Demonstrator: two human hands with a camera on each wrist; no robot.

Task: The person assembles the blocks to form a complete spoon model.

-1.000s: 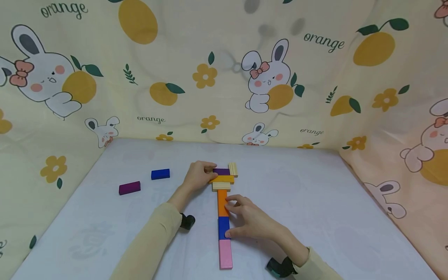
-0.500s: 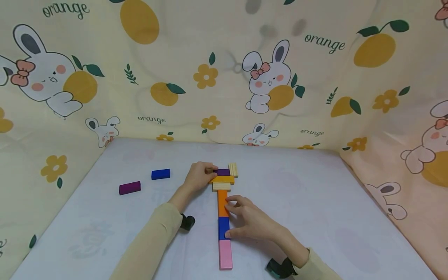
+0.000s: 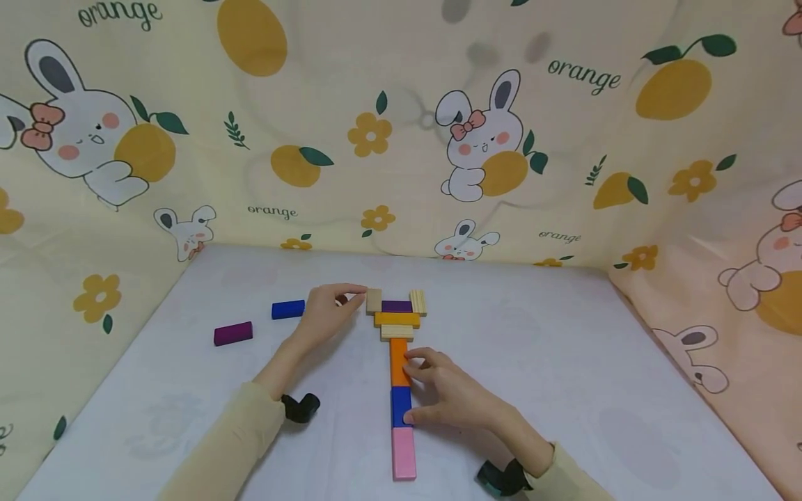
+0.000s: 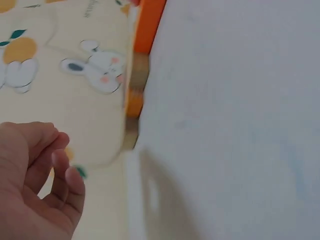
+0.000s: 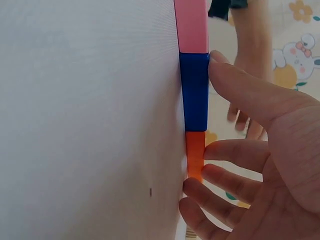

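Observation:
A figure of wooden blocks lies on the white table. Its stem is a pink block (image 3: pixel 404 456), a blue block (image 3: pixel 401 406) and an orange block (image 3: pixel 399 362). Above come a plain wood block (image 3: pixel 397 332), a yellow-orange block (image 3: pixel 397 320) and a purple block (image 3: pixel 397 306), flanked by plain blocks at left (image 3: pixel 374 300) and right (image 3: pixel 418 303). My left hand (image 3: pixel 327 312) is beside the left plain block; in the left wrist view its loosely bent fingers hold nothing. My right hand (image 3: pixel 454 390) rests along the stem, thumb at the blue block, fingertips at the orange one.
Off to the left lie a second blue block (image 3: pixel 287 309), partly behind my left hand, and a dark magenta block (image 3: pixel 233 334). A cloth printed with rabbits and oranges (image 3: pixel 338 229) rises behind the table (image 3: pixel 532 327) and along its sides.
My left hand has let go and drawn back to the left, uncovering the plain block left of the purple one. The right hand has stayed against the stem.

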